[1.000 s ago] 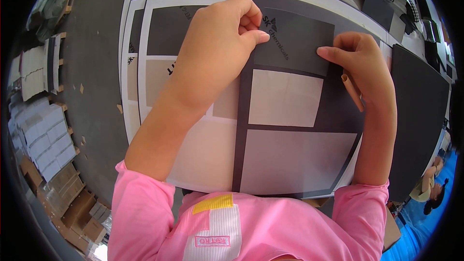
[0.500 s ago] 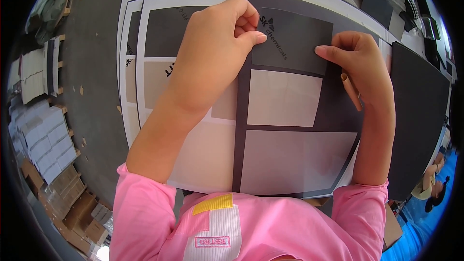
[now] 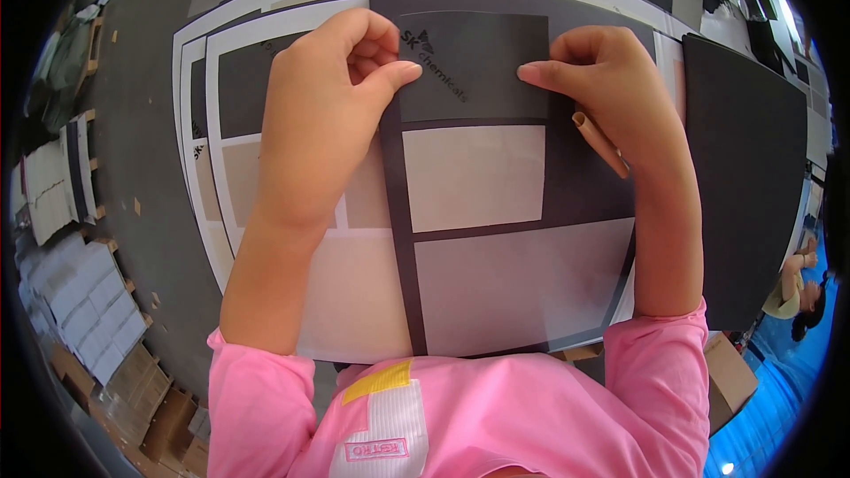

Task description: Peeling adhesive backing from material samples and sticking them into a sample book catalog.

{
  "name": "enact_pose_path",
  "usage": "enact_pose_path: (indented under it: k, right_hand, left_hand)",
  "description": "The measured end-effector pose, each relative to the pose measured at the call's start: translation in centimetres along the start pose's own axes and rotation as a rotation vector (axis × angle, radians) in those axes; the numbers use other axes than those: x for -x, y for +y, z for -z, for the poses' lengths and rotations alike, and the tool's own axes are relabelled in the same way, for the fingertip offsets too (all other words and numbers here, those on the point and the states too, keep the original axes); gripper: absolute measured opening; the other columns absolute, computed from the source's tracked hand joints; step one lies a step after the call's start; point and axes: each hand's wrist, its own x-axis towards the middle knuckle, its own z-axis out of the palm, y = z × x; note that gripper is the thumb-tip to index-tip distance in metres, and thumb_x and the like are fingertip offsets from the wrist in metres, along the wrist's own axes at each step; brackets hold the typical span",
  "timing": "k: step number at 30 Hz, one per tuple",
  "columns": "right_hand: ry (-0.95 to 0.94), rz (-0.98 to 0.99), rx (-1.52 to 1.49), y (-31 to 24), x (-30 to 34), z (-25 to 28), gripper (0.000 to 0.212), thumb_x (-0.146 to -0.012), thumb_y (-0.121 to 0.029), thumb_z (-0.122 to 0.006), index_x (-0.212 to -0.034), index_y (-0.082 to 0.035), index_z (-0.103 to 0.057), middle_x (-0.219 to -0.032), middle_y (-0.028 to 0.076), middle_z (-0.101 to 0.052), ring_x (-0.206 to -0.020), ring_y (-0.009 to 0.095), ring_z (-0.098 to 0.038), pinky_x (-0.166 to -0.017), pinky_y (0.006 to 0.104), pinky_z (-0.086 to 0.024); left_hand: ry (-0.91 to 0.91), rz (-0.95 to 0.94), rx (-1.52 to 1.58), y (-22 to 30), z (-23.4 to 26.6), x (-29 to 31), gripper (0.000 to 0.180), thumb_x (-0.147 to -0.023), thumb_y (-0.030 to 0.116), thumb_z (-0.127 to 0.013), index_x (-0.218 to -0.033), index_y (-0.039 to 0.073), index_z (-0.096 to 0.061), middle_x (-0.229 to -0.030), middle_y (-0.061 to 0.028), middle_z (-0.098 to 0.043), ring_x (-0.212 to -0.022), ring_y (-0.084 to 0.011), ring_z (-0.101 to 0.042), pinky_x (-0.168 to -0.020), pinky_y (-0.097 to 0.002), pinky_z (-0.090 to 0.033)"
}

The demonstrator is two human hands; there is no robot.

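Note:
A thin dark square sheet (image 3: 478, 80) with black print lies over the upper part of a black board (image 3: 575, 186). My left hand (image 3: 332, 80) is closed in a pinch at the sheet's left edge, its thumb on the surface. At the right edge my right hand (image 3: 611, 80) pinches the sheet between thumb and curled fingers. A small rolled tan strip (image 3: 601, 144) is tucked under that hand's palm. Below the sheet, the board bears a cream rectangle (image 3: 474, 179) and a larger greyish panel (image 3: 522, 283).
White-bordered boards with dark and beige panels (image 3: 345, 292) lie under my left arm. A stack of black boards (image 3: 744, 177) stands at the right. Wrapped white stacks (image 3: 80, 288) and cartons line the floor at far left. Another person (image 3: 797, 292) is at far right.
The view has turned slightly, so the board and both hands appear farther left and straighter. Both hands keep their pinch at the dark sheet's edges.

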Motion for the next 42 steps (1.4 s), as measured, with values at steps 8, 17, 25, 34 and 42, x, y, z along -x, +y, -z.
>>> enact_pose_path:
  k: [8, 17, 25, 34, 42]
  right_hand:
    - [-0.002, -0.012, -0.01, -0.2, 0.4, -0.1, 0.022, -0.085, -0.01, -0.075, -0.076, 0.005, -0.061, -0.058, -0.001, -0.044, -0.047, 0.005, -0.041, -0.039, 0.0216, -0.034]
    - [0.105, 0.152, 0.173, 0.9, 0.4, -1.0, 0.032, -0.085, -0.02, -0.076, -0.075, 0.005, -0.059, -0.056, 0.009, -0.052, -0.046, 0.017, -0.052, -0.046, 0.0316, -0.045]
    - [0.434, 0.034, 0.624, 3.9, 0.5, 2.8, 0.044, -0.091, -0.042, -0.068, -0.08, -0.001, -0.059, -0.07, 0.013, -0.065, -0.063, 0.032, -0.066, -0.06, 0.0423, -0.052]
    - [0.651, 0.064, 0.348, 4.2, -1.8, 9.6, 0.019, -0.088, -0.019, -0.067, -0.094, -0.002, -0.063, -0.092, 0.018, -0.068, -0.086, 0.039, -0.064, -0.076, 0.0437, -0.051]
    - [0.89, 0.11, 0.754, 4.0, -9.6, 15.3, 0.049, -0.074, -0.011, -0.078, -0.12, -0.006, -0.06, -0.127, 0.018, -0.061, -0.114, 0.038, -0.062, -0.093, 0.0454, -0.053]
  left_hand:
    - [-0.001, 0.012, -0.02, -0.1, 0.0, 0.2, 0.017, -0.081, 0.002, -0.076, -0.093, -0.001, -0.064, -0.082, -0.0003, -0.063, -0.074, -0.0073, -0.056, -0.071, -0.0207, -0.048]
    - [0.007, -0.024, -0.075, 0.1, -0.2, 0.2, 0.018, -0.081, 0.003, -0.077, -0.093, -0.001, -0.064, -0.08, -0.0003, -0.062, -0.072, -0.0073, -0.054, -0.07, -0.0209, -0.047]
    - [0.132, -0.071, -0.295, 0.4, 0.1, 0.2, 0.028, -0.082, 0.005, -0.076, -0.103, 0.001, -0.058, -0.098, -0.0077, -0.061, -0.07, -0.0119, -0.058, -0.069, -0.0262, -0.049]
    - [-0.2, -0.585, -0.631, 2.4, -7.5, 3.3, 0.081, -0.092, 0.052, -0.06, -0.155, 0.01, -0.031, -0.162, -0.0126, -0.026, -0.151, -0.0293, -0.018, -0.121, -0.0527, -0.013]
    - [-0.06, -0.365, -0.886, -1.5, -4.5, 2.7, 0.091, -0.094, 0.058, -0.052, -0.158, 0.003, -0.018, -0.165, -0.0142, -0.015, -0.153, -0.0326, -0.01, -0.121, -0.0517, -0.013]
